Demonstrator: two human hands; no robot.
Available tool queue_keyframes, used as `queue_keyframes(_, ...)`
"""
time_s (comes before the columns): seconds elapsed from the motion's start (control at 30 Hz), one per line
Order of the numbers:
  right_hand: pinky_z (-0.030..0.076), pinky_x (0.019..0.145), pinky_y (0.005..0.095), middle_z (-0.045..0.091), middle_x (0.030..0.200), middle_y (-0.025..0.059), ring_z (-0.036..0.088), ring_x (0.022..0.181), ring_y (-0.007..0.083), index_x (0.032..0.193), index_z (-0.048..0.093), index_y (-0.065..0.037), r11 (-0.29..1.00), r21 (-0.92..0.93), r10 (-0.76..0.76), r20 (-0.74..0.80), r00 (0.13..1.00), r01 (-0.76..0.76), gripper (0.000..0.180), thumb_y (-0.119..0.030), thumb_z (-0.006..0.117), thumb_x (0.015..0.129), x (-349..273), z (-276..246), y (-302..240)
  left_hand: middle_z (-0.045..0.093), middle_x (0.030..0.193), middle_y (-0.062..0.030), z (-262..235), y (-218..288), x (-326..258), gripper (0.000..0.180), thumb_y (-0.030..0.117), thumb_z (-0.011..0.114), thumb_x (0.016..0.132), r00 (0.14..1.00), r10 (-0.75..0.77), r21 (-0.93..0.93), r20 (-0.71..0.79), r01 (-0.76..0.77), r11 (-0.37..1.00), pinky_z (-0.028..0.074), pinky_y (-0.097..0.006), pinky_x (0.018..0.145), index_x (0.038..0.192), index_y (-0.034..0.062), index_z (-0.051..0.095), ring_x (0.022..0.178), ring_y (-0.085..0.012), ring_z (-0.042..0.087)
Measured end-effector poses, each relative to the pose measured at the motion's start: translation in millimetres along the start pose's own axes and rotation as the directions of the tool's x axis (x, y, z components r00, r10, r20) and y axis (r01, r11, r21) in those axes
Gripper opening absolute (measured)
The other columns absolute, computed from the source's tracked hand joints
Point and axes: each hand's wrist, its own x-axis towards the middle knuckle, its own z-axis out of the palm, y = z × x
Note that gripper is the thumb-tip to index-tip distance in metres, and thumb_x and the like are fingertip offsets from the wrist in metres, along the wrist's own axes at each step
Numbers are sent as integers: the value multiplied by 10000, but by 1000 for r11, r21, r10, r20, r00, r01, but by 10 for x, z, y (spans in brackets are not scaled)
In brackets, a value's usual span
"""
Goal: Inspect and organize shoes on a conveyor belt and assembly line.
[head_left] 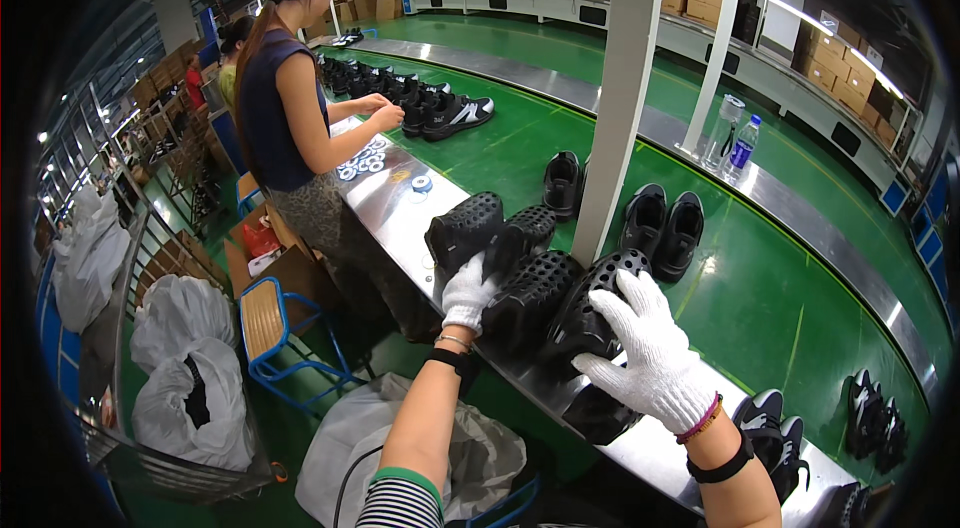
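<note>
Left gloved hand (467, 293) gripping a black perforated shoe form (465, 228); right gloved hand (650, 353) spread open, resting on another form (590, 313)

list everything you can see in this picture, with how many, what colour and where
perforated shoe forms: about four, black, lined up on the steel ledge under the hands
steel ledge: one, silver, along the belt's near side
conveyor belt: one, green, centre to right
black shoes: one pair right of the pillar, a single one left of it
black-and-white sneakers: a row, far end of the belt; more at lower right
pillar: one, white, centre
bottles: two, clear, far side of belt
co-worker: one, dark sleeveless top, at the ledge
plastic bags: several, white, floor at left
cardboard boxes: many, brown, back shelves
left hand: white glove, on a form
right hand: white glove, on the nearest form
</note>
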Motion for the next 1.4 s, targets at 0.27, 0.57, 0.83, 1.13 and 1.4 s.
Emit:
queue_keyframes(0.27,413,1132,561,467,1431,289,412,1365,538,1341,581,-80,999,6,-31,-23,999,31,683,-303,869,763,-9,4,9,701,1082,-239,-56,-36,-284,407,266,674,914,961,77,-58,-264,-96,994,564,-517,820,1284,107,616,956,-433,693)
queue_keyframes(0.57,406,1139,558,466,1439,282,408,1369,534,1341,583,-86,1000,17,-14,-30,999,15,671,-300,861,770,10,37,27,704,1133,-242,-399,-211,-827,483,153,710,885,913,-1,-110,-408,-48,993,561,-490,871,1340,17,621,1013,-422,690)
queue_keyframes(0.83,411,1158,515,473,1499,259,400,1434,486,1396,586,-99,999,27,-23,28,999,23,709,-383,848,801,21,-62,82,728,1155,-222,-857,-195,-1530,457,114,731,893,798,-189,-208,-573,82,975,564,-417,923,1307,-52,633,1026,-355,722)
queue_keyframes(1.13,433,1141,497,542,1470,247,477,1397,459,1390,617,-67,998,57,-27,-17,999,28,648,-395,812,866,-30,-261,-8,741,1123,-168,-1628,733,-2561,387,155,772,859,898,116,5,-425,-126,992,556,-390,863,1189,-24,681,1002,-311,722)
queue_keyframes(1.4,385,1156,476,535,1496,244,492,1409,379,1476,521,45,808,588,220,-271,937,-19,984,-661,743,827,-1071,-756,-426,730,1162,-199,-1601,1659,-2971,560,250,802,862,957,283,-389,-63,-284,876,583,-377,862,1324,-11,621,971,-320,738)
